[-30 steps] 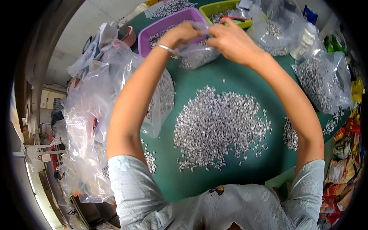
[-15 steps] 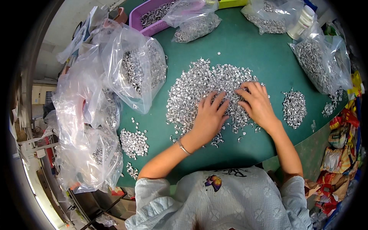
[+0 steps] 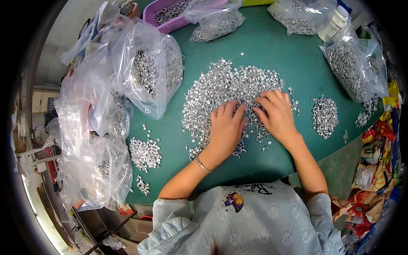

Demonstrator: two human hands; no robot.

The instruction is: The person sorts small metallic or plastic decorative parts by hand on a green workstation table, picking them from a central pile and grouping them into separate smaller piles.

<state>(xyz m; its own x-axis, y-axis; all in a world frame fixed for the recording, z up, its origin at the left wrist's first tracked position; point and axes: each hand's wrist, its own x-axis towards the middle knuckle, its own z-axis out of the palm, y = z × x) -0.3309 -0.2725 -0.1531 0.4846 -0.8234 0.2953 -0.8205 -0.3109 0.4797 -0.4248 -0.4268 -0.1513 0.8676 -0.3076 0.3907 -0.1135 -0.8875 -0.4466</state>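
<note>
Both hands flat on the big heap of small silvery metal pieces (image 3: 221, 91) on the green bench (image 3: 276, 46).

The left hand (image 3: 225, 129) and right hand (image 3: 278, 114) lie palm-down side by side on the heap's near edge, forearms reaching forward, fingers (image 3: 231, 109) loosely spread and pinching nothing. The pieces sit under and beyond the fingertips. A smaller pile (image 3: 325, 117) lies right of the heap; a clear bag (image 3: 148, 72) of pieces lies to its left.

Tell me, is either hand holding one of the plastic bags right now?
No, the left hand and right hand both lie flat on the big pile of small silver metal pieces.
</note>
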